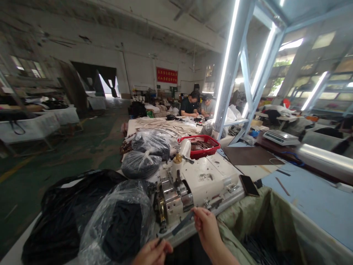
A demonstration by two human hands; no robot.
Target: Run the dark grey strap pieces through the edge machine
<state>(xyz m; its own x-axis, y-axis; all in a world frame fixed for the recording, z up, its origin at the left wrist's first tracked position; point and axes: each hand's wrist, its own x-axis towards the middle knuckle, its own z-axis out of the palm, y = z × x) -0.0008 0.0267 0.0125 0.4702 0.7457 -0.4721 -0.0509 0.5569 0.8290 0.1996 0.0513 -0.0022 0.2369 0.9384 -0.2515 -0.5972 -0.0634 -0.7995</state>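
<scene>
Dark strip (182, 223) pinched between left hand (152, 252) and right hand (206, 225)

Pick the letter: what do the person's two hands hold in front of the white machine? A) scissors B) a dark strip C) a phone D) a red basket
B: the left hand and right hand grip the ends of a dark strip before the white machine.

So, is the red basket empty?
No, it's not empty: dark strips lie inside the red basket, visible from above through its open top.
</scene>
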